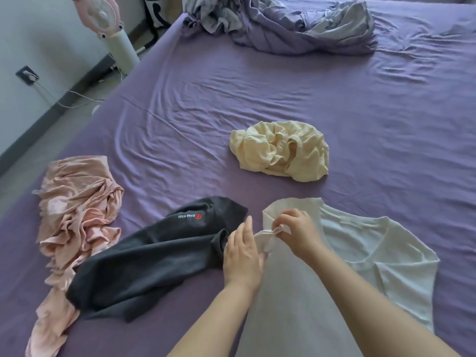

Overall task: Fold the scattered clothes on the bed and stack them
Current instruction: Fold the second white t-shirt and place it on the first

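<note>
while both hands work at its nearest sleeve, a white t-shirt (373, 256) lies spread on the purple bed sheet (283, 99), its neckline on the right hand's side and its body running back toward the person. the right hand (296, 233) pinches the bunched sleeve edge between curled fingers and thumb, apparently to pull the fabric straight before a fold. the left hand (240, 253) sits just beside it with fingers fairly straight, touching the same edge; whether it grips any cloth cannot be told. touching the left hand's outer side is a crumpled dark grey garment (154, 261) with a small white logo. further out on that side lies a rumpled pink garment (77, 210), partly under the grey one. beyond both hands, well apart, sits a balled cream garment (280, 150). nothing looks folded yet, so the task seems to be at its start. far beyond, a bunched lilac blanket (283, 24); off the bed, past the left hand, a pink fan (103, 14).
</note>
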Demonstrator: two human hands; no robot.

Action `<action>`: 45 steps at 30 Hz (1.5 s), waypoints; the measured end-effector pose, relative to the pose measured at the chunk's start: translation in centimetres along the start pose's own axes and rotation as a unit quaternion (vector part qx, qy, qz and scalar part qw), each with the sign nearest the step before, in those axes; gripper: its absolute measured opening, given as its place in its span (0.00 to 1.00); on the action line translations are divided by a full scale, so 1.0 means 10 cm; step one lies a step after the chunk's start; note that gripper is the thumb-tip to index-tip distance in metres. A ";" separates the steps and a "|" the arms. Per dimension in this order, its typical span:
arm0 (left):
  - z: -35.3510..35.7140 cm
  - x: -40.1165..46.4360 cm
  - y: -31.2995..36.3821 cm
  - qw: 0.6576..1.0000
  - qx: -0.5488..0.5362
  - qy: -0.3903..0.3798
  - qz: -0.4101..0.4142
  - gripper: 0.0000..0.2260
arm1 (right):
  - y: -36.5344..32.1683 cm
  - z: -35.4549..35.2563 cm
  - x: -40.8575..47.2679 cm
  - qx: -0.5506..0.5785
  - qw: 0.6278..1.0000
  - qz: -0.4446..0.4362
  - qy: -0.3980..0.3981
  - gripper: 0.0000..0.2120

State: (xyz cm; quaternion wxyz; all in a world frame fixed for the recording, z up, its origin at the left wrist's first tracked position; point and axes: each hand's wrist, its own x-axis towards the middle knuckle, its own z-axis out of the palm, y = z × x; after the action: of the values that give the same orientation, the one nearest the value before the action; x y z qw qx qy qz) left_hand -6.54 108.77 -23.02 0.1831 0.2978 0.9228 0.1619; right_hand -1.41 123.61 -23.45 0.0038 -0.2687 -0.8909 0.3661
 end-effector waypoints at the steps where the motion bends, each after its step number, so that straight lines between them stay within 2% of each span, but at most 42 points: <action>1: 0.02 0.02 0.04 1.000 0.007 -0.020 -0.008 0.37 | 0.04 -0.07 -0.03 0.039 0.999 0.026 -0.004 0.04; 3: 0.07 0.03 0.13 0.999 0.031 -0.040 -0.016 0.34 | 0.10 -0.20 -0.11 0.114 0.989 0.092 -0.027 0.11; 6: 0.12 -0.03 0.26 0.999 0.016 -0.048 -0.011 0.20 | 0.18 -0.33 -0.24 0.202 0.966 0.158 -0.033 0.17; 11: 0.29 -0.18 0.41 0.996 0.012 -0.058 0.065 0.16 | 0.26 -0.44 -0.34 0.306 0.918 0.253 0.018 0.10; 12: 0.32 -0.19 0.43 0.993 0.027 -0.072 0.086 0.16 | 0.29 -0.44 -0.35 0.291 0.922 0.254 0.019 0.10; 14: 0.36 -0.21 0.45 0.986 0.059 -0.095 0.125 0.15 | 0.37 -0.44 -0.37 0.174 0.961 0.213 0.004 0.08; 17: 0.40 -0.23 0.49 0.985 0.081 -0.079 0.134 0.18 | 0.48 -0.38 -0.43 0.024 0.992 0.122 -0.019 0.19; 19: 0.47 -0.21 0.44 0.975 0.136 -0.092 0.148 0.19 | 0.55 -0.30 -0.48 -0.024 0.995 0.095 -0.027 0.23; 22: 0.55 -0.16 0.34 0.942 0.242 -0.171 0.158 0.29 | 0.70 -0.19 -0.63 -0.115 0.989 0.087 -0.034 0.24; 25: 0.63 -0.17 0.29 0.936 0.260 -0.185 0.146 0.28 | 0.85 -0.09 -0.87 -0.183 0.977 0.098 -0.057 0.30; 28: 0.68 -0.24 0.27 0.936 0.275 -0.152 0.160 0.30 | 0.93 0.00 -1.15 -0.223 0.967 0.111 -0.051 0.33; 32: 0.72 -0.53 0.23 0.915 0.293 -0.123 0.250 0.33 | 0.81 0.01 -1.64 -0.270 0.956 0.111 -0.017 0.36; 35: 0.69 -0.84 0.21 0.899 0.278 -0.157 0.299 0.35 | 0.77 0.10 -2.19 -0.267 0.957 0.115 0.007 0.29; 39: 0.76 -1.09 0.17 0.896 0.282 -0.162 0.301 0.49 | 0.84 0.28 -2.80 -0.251 0.955 0.154 0.037 0.34; 43: 0.81 -1.31 0.25 0.889 0.280 -0.192 0.307 0.42 | 0.80 0.33 -2.89 -0.259 0.947 0.189 0.033 0.34; 45: 0.85 -1.47 0.28 0.893 0.269 -0.210 0.295 0.42 | 0.77 0.37 -2.91 -0.258 0.948 0.184 0.032 0.33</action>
State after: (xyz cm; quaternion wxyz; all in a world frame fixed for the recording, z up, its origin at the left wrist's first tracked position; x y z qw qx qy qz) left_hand 9.59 103.57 -25.82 0.2292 0.6210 0.7411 -0.1122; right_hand 26.40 111.71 -25.60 -0.1049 -0.4312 -0.8894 0.1096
